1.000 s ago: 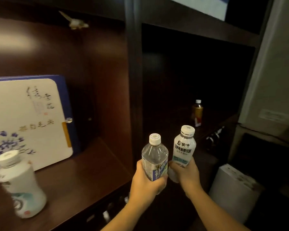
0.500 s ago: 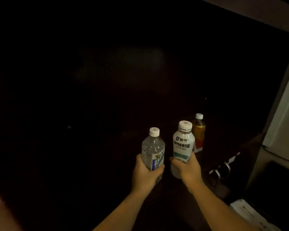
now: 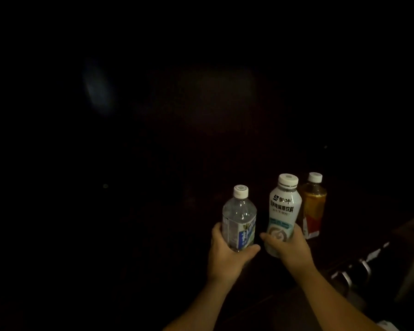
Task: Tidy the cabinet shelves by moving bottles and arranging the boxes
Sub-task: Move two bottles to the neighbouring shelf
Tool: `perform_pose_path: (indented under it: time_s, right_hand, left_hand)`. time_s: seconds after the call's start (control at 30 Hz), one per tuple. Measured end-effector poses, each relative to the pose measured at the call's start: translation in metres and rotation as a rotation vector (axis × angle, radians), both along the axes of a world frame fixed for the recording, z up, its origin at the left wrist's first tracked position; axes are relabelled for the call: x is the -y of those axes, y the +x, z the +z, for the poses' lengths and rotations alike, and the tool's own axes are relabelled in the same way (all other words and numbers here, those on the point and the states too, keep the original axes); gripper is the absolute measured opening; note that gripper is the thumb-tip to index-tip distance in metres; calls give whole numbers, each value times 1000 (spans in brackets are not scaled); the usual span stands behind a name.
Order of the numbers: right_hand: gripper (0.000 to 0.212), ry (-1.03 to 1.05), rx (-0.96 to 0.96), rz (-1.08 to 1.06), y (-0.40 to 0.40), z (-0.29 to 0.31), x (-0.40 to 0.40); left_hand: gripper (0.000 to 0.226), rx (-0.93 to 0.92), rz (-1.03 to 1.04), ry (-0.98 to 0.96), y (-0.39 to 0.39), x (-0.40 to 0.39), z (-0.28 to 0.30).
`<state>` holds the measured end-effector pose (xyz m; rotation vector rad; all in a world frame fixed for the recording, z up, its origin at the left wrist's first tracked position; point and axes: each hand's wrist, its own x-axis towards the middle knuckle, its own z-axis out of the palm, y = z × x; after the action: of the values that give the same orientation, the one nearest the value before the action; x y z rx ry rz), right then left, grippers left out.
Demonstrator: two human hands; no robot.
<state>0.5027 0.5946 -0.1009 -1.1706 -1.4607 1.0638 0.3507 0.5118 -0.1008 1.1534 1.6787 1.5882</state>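
Note:
My left hand (image 3: pixel 227 258) is wrapped around the lower half of a clear water bottle (image 3: pixel 239 217) with a white cap and a blue label. My right hand (image 3: pixel 290 249) grips the base of a white drink bottle (image 3: pixel 283 209) with dark lettering. Both bottles are upright, side by side, inside a very dark cabinet compartment. Just behind and to the right of the white bottle stands an amber tea bottle (image 3: pixel 312 206) with a white cap and a red label on the dark shelf.
Metal drawer handles (image 3: pixel 351 271) glint low at the right, below the shelf edge. A faint pale reflection (image 3: pixel 98 87) shows on the dark wall at the upper left. Everything else is too dark to make out.
The view has swung away from the left compartment with the blue and white box into the dark right one. Both hands have carried their bottles closer to the amber bottle.

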Motion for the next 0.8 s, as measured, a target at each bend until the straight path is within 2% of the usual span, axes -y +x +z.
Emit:
perform_pose_path:
  time_s: [0.1, 0.23, 0.33, 0.53, 0.67, 0.8]
  right_hand:
    - [49, -1, -5, -75, 9, 2, 22]
    - [77, -43, 53, -237, 11, 8, 78]
    - [69, -35, 25, -286, -2, 23, 147]
    - [58, -11, -78, -151, -75, 60, 316]
    - [51, 41, -130, -5, -154, 74, 417]
    - [53, 46, -98, 115, -234, 78, 486]
  left_hand:
    - [104, 6, -35, -9, -4, 26, -1]
    - [95, 35, 0, -51, -5, 80, 1]
    - [88, 45, -64, -37, -5, 139, 14]
    - [74, -9, -79, 106, -56, 300, 53]
    - [64, -46, 42, 150, -132, 409, 69]
    - [67, -68, 199, 131, -211, 503, 75]
